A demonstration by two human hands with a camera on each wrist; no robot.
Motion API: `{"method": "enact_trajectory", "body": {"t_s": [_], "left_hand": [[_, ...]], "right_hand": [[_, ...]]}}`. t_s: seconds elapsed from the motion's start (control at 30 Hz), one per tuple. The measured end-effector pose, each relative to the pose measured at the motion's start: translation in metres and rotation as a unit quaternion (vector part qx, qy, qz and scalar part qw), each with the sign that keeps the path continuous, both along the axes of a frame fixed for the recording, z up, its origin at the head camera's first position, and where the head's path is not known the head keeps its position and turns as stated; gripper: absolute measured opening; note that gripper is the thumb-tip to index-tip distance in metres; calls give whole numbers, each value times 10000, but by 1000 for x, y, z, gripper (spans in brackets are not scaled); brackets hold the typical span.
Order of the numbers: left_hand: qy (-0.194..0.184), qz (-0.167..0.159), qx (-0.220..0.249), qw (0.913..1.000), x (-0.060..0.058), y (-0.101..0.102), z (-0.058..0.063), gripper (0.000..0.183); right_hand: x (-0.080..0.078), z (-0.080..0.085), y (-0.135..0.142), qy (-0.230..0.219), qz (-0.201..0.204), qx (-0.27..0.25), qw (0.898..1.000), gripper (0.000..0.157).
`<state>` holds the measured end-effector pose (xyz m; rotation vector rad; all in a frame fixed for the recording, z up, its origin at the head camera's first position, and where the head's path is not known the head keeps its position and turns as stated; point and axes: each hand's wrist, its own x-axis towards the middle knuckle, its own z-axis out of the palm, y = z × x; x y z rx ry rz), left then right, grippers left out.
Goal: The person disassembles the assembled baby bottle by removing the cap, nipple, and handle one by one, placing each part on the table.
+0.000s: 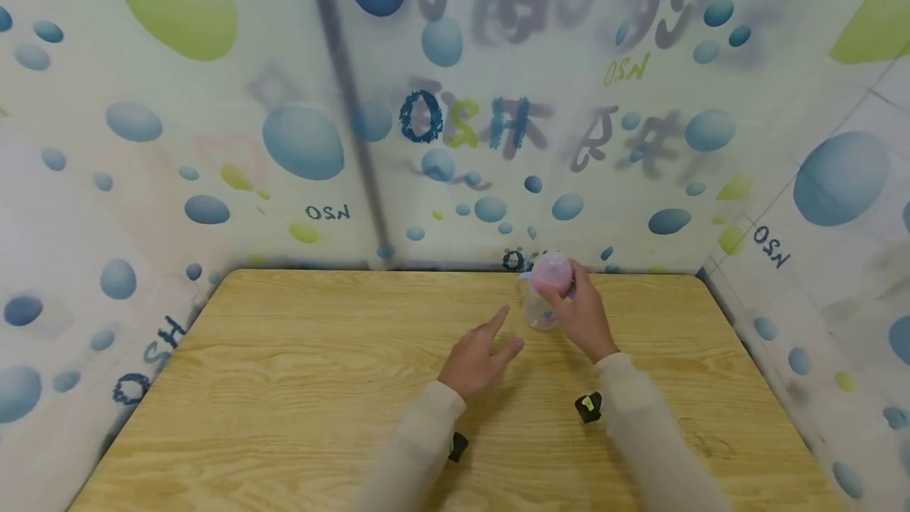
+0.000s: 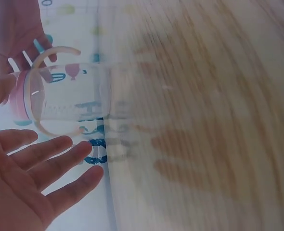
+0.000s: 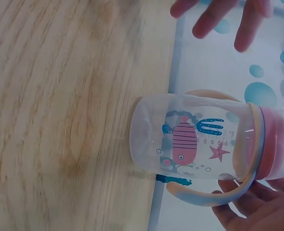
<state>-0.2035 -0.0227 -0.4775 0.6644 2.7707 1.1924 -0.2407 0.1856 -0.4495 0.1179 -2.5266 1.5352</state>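
A clear baby bottle (image 1: pixel 542 313) with a pink collar, a see-through cap and two curved side handles stands upright near the table's back edge. Sea-creature prints, including a striped pink fish (image 3: pixel 184 143), show on its side. My right hand (image 1: pixel 584 314) holds it by the top, thumb and fingers around the pink collar (image 3: pixel 273 144). To the left of the bottle, my left hand (image 1: pixel 475 360) is held with fingers spread and extended, apart from it and holding nothing. In the left wrist view, this hand's spread fingers (image 2: pixel 60 163) lie beside one handle (image 2: pixel 60 130).
The wood-grain table (image 1: pixel 284 370) extends around both hands. Behind it hangs a pale curtain (image 1: pixel 455 204) with blue and green dots and lettering, continuing along both sides. Small black devices (image 1: pixel 588 407) sit at the wrists.
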Motion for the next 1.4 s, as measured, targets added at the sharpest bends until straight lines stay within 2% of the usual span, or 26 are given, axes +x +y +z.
{"method": "enact_trajectory", "body": {"t_s": [0.23,0.4,0.57,0.73,1.07,1.3,1.4], "left_hand": [[56,0,30,10000,-1,7,0,67],[110,52,99,9999,-2,11,0,69],[152,218,117,9996,-1,14,1,70],[143,444,273,9985,1,15,0,70],[628,806,288,9944,4,11,-5,77],[562,991,268,9931,6,10,-7,76],[524,962,321,9935,7,8,-7,73]], "right_hand": [[6,0,-7,23,-24,128,9999,65],[12,1,-12,-64,-65,147,9998,69],[20,2,-18,-211,-40,8,9998,68],[27,3,-26,-236,-183,-114,9995,64],[43,-1,-40,-131,-274,-237,9993,60],[50,0,-44,-120,-277,-336,9990,58],[53,0,-44,-163,-272,-355,9989,55]]}}
